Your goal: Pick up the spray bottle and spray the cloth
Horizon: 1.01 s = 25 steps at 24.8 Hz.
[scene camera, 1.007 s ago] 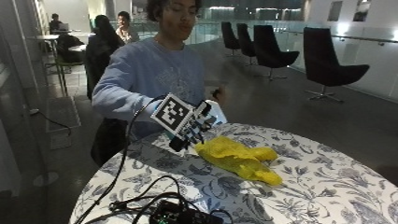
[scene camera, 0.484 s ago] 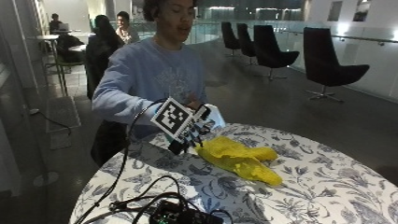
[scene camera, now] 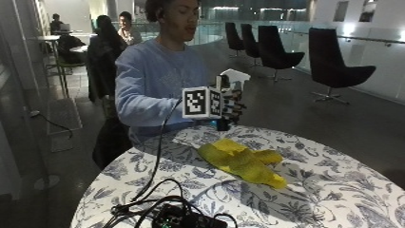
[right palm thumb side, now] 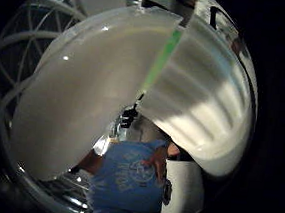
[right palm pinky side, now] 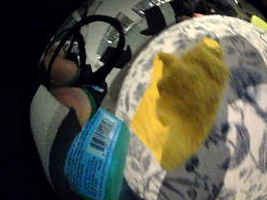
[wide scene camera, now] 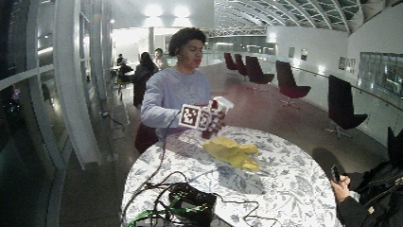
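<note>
Spray bottle (scene camera: 229, 99) gripped in gloved right hand (scene camera: 231, 107), fingers curled round it, lifted above table (scene camera: 354, 190) just behind yellow cloth (scene camera: 244, 161). Nozzle best tipped down toward cloth before squeezing, judging by present height. Trigger finger position not discernible.

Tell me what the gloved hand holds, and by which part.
The right hand holds the spray bottle above the table's edge, fingers wrapped round its neck and upper body, below the white head. The cloth lies untouched.
</note>
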Tool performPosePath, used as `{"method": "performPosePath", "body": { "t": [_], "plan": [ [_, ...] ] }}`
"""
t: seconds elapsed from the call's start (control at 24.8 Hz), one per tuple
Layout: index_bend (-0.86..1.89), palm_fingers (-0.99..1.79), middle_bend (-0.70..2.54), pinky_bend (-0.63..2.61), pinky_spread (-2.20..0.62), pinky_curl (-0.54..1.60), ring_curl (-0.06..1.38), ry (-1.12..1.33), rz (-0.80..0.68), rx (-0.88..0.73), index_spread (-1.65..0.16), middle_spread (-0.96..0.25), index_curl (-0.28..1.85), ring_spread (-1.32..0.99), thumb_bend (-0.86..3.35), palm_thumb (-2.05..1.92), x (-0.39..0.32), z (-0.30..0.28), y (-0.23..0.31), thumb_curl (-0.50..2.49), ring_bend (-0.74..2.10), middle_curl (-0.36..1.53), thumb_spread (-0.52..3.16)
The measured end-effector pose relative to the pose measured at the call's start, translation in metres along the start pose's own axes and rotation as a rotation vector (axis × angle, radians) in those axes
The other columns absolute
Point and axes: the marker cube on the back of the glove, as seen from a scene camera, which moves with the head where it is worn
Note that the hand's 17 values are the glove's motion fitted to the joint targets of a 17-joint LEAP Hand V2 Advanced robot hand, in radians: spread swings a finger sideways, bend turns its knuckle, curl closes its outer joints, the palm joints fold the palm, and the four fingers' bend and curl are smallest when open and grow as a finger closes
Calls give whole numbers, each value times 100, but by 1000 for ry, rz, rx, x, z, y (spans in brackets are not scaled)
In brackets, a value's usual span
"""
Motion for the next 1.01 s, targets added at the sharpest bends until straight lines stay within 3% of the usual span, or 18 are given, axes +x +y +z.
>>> {"method": "performPosePath", "body": {
  "t": [0.16,0.32,0.64,0.89,1.01],
  "plan": [
    [16,116,26,24,9,37,41,-154,-145,24,-20,-5,41,0,-3,99,-13,46,-35,66,61,49,63],
    [18,112,25,21,9,36,41,-270,-183,-16,-21,-7,43,-1,-3,100,-12,105,-64,66,58,48,62],
    [18,106,22,16,11,33,39,-249,-142,-43,-24,-9,45,-2,-3,100,29,187,-94,66,52,48,65],
    [18,105,22,15,10,32,38,-93,-143,-186,-25,-9,46,-3,-4,95,60,215,-84,64,47,48,72],
    [17,105,21,15,10,31,38,-103,-140,-157,-26,-9,46,-4,-4,93,60,222,-88,63,45,47,76]
  ]
}}
